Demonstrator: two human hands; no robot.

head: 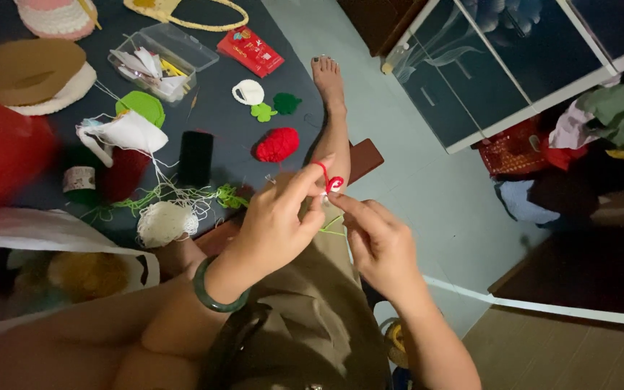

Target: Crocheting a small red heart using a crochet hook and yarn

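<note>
Head view: beyond your hands lies a dark mat (218,123) of crochet bits, a red piece (277,144) nearest. Your left hand (276,224) and right hand (377,242) meet, both pinching the red loop (332,182); keep the yarn (321,167) taut over your left forefinger.

Red yarn loop (334,183), green bangle (214,296), red crochet ball (277,144), dark blue mat (225,119).

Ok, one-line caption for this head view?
Left hand and right hand pinch a small red crochet piece over the lap, yarn and craft pieces on the dark mat.
</note>
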